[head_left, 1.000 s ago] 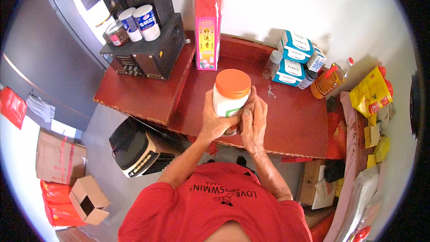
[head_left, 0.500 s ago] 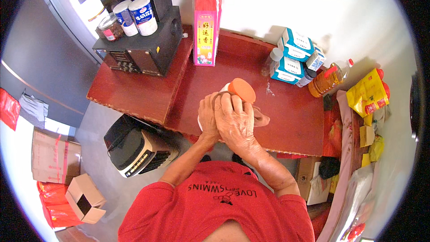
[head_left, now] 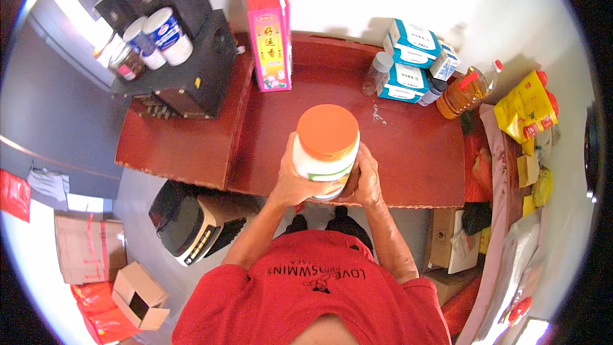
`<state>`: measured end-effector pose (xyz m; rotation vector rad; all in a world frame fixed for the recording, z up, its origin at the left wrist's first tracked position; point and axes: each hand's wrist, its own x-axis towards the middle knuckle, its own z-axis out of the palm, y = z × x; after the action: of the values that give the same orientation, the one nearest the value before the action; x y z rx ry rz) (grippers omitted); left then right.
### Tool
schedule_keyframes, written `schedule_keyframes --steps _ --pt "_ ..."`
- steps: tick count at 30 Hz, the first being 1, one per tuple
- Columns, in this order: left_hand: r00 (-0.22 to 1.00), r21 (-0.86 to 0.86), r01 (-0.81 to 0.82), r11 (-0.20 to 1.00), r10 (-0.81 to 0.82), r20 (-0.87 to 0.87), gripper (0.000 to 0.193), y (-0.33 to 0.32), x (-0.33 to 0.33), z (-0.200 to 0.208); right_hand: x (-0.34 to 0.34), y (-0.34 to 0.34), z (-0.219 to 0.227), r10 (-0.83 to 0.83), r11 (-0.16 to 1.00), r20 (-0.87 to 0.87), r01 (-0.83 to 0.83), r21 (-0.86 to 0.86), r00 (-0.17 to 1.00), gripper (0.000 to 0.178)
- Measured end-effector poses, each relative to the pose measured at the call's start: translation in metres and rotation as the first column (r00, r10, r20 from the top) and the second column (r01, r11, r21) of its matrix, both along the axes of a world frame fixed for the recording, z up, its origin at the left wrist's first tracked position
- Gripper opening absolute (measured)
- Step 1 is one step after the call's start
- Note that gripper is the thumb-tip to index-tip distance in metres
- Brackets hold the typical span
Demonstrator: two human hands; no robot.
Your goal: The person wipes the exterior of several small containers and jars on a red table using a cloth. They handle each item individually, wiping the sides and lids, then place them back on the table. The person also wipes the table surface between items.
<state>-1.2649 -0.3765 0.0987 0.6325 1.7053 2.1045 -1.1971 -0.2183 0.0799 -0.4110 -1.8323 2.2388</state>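
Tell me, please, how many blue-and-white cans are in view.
2: the right-hand can and the left-hand can stand side by side on the lower black speaker unit, at the upper left. Others could be hidden behind them.

Two cans [head_left: 159,38] stand on the black speaker [head_left: 191,76] at left on the red desk [head_left: 415,153], and stacked boxes [head_left: 408,57] sit near an amber bottle [head_left: 461,94] at right.

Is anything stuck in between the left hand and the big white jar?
Nothing that I can see: the left hand is right against the left side of the white jar, below its orange lid.
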Motion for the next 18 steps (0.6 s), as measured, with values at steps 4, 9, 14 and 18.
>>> schedule_keyframes --steps 4,9,14,18 --pt "0.997 0.088 0.051 0.995 -0.056 0.057 0.081 0.016 -0.008 -0.005 0.0 0.02 -0.016 0.107 0.729 0.19 0.053 -0.682 0.976 0.047" --pt "0.989 0.092 0.02 0.996 -0.033 0.142 0.076 0.048 -0.02 -0.015 -0.005 0.036 -0.064 0.02 0.469 0.132 0.107 -0.877 0.991 0.049" --pt "0.982 -0.037 -0.164 0.986 0.167 0.085 0.069 0.094 -0.069 -0.055 -0.006 0.069 -0.069 0.217 0.548 0.196 0.047 -0.835 0.956 0.043" --pt "0.965 0.021 -0.264 0.964 0.264 -0.006 0.078 0.131 -0.119 -0.092 -0.013 0.115 -0.076 0.083 0.922 0.297 -0.187 0.339 0.951 0.036"
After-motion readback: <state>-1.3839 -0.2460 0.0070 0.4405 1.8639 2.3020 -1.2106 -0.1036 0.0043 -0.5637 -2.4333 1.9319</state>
